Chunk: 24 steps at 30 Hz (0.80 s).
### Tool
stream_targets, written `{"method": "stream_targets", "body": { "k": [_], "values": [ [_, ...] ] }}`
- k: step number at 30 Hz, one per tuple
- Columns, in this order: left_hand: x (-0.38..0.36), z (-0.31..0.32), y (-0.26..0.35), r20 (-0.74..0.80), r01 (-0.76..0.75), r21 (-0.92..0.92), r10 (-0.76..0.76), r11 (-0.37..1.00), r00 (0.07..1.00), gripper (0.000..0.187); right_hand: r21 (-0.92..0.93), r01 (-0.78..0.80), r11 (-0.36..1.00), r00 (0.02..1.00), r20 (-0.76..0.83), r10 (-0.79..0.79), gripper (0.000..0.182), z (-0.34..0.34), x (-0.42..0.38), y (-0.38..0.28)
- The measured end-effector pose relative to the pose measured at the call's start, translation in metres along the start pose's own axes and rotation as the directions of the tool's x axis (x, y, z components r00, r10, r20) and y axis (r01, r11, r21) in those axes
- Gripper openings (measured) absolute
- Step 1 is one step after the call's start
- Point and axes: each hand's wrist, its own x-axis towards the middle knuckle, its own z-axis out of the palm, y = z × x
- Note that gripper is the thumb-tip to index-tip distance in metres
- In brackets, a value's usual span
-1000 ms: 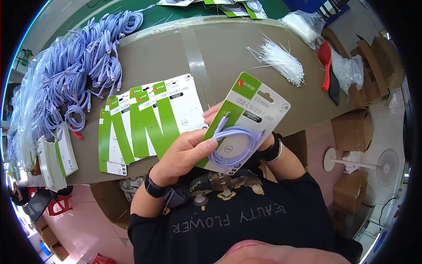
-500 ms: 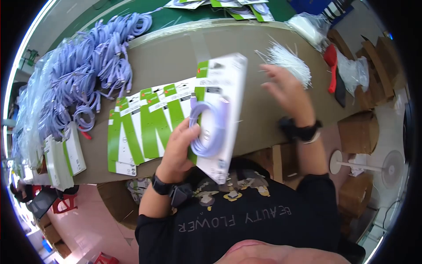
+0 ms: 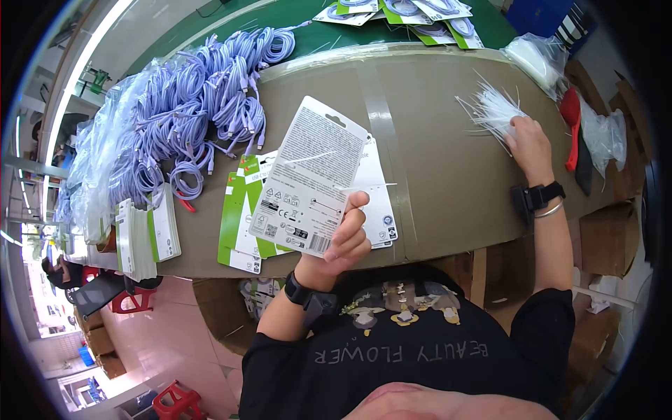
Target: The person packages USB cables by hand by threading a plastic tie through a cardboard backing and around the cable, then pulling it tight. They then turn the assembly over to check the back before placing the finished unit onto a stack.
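Observation:
My left hand (image 3: pixel 346 238) is closed on the lower edge of a white cardboard packaging card (image 3: pixel 308 182). Its printed back, with small text and a barcode, faces me. One white cable tie (image 3: pixel 374 186) pokes out across the card near my fingers, and another crosses its text. The purple cable on the card's front is hidden. At the right, my right hand (image 3: pixel 532 147) has its fingers pinched together at the edge of a loose pile of white cable ties (image 3: pixel 491 112). Behind the held card lie several green-and-white cards (image 3: pixel 234 210) on the table.
Coiled purple cables (image 3: pixel 189 105) are heaped at the left, beside a stack of cards (image 3: pixel 164 227). Finished cable cards (image 3: pixel 423 14) lie on the green surface at the back. Red-handled scissors or cutters (image 3: pixel 572 126) and plastic bags (image 3: pixel 535 59) sit at the right.
My left hand has turned the card over, from its cable side to its printed back. My right hand has moved to the cable tie pile and closed its fingers there. The view has shifted.

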Motion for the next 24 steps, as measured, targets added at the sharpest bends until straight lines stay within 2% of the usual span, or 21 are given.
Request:
{"method": "stream_targets", "body": {
  "k": [1,3,6,8,10,11,13,14,17,18,21,24],
  "values": [
    [-0.001,-0.002,-0.001,-0.006,-0.001,0.0,0.001,1.0,1.0,0.059,-0.05,0.015,0.999,0.999,-0.043,-0.017,0.009,-0.002,-0.001,0.001],
    [-0.003,-0.006,0.0,-0.046,-0.027,0.028,0.029,0.999,0.999,0.058,-0.021,-0.059,0.998,0.998,-0.006,0.059,0.009,0.004,0.001,0.008],
    [-0.017,-0.012,0.012,-0.276,-0.225,0.215,0.28,0.95,0.919,0.05,0.067,-0.093,0.993,0.996,-0.004,0.094,0.013,-0.002,0.002,0.008],
    [-0.024,-0.007,0.021,-0.246,-0.282,0.408,0.402,0.868,0.882,0.041,0.208,-0.086,0.974,0.996,0.047,0.078,0.016,-0.005,0.004,0.013],
    [-0.019,0.01,0.02,-0.388,-0.256,0.683,0.636,0.684,0.667,0.044,0.282,-0.107,0.953,0.994,0.056,0.095,0.016,-0.01,0.007,0.012],
    [-0.016,0.014,0.02,-0.392,-0.247,0.662,0.608,0.708,0.691,0.044,0.25,-0.13,0.96,0.991,0.056,0.119,0.016,-0.02,0.008,0.009],
    [-0.017,0.021,0.023,-0.329,-0.234,0.695,0.59,0.68,0.737,0.043,0.484,-0.407,0.775,0.911,0.275,0.307,0.015,-0.037,0.013,0.001],
    [-0.017,0.023,0.024,-0.297,-0.231,0.717,0.589,0.657,0.752,0.043,0.48,-0.41,0.776,0.91,0.273,0.312,0.015,-0.036,0.013,0.004],
    [-0.019,0.023,0.024,-0.319,-0.237,0.693,0.584,0.681,0.747,0.043,0.807,-0.426,0.409,0.901,0.341,0.266,0.016,-0.025,0.017,0.013],
    [-0.019,0.023,0.024,-0.33,-0.24,0.68,0.582,0.692,0.743,0.042,0.806,-0.425,0.413,0.902,0.34,0.265,0.016,-0.026,0.019,0.012],
    [-0.015,0.026,0.018,-0.341,-0.252,0.672,0.593,0.696,0.729,0.043,0.744,-0.4,0.535,0.916,0.325,0.233,0.015,-0.028,0.022,0.006],
    [-0.015,0.025,0.016,-0.339,-0.257,0.665,0.59,0.701,0.733,0.043,0.773,-0.431,0.466,0.902,0.375,0.212,0.016,-0.033,0.026,-0.001]
  ]
}}
